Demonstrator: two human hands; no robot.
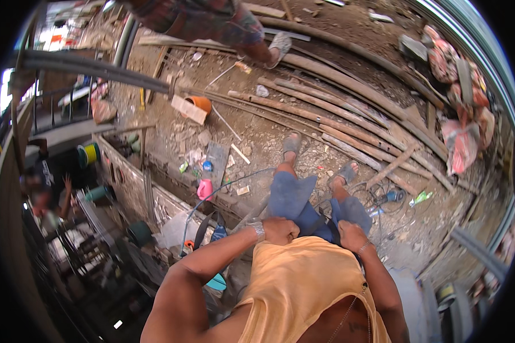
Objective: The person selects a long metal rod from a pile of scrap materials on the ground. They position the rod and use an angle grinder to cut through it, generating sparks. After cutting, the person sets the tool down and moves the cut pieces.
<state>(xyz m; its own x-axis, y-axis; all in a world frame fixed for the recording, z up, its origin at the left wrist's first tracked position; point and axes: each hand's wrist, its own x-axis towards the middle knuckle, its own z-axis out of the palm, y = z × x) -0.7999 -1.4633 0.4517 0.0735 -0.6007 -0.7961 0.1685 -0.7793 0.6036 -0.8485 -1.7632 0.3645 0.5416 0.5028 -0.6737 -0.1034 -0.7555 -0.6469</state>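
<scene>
My left hand [278,230] is closed in a fist at the hem of my orange-yellow tank top [294,268], with a bracelet or watch on its wrist. My right hand [353,235] is closed too, at the other side of my waist, by the top of my blue shorts [294,197]. Both hands are near the waistband, where a dark strap [324,220] shows between them. What the fingers grip is hidden by the hands and the cloth. Below, my feet in grey sandals [290,147] stand on rubble-strewn ground.
Long wooden poles [332,123] lie ahead, past my feet. Another person's sandalled foot [280,48] is beyond. A blue power tool [393,196] with a cord lies at right. An orange bucket [199,104] and a pink jug [205,189] are at left, near a trench; a person [51,177] is farther left.
</scene>
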